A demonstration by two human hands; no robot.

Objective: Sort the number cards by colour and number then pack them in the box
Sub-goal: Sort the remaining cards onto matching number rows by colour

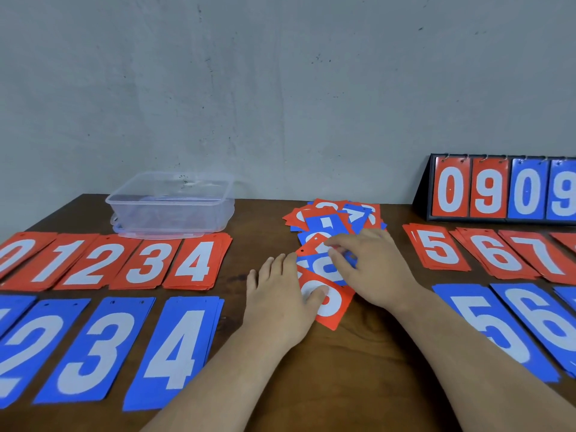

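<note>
Left hand (279, 296) flat, thumb pressing a red card (336, 310), right hand (375, 266) curled over the mixed card pile (327, 222) mid-table, its grip unclear; the clear box (171, 213) stands far left.

Left hand (280, 294) is lying flat, its thumb pressing a red plastic card with a white numeral (327, 304). Just right of it, right hand (371, 266) is pinching at a loose pile of red and blue number cards (324, 224). A clear plastic box (170, 210) is sitting beyond the left hand.
</note>
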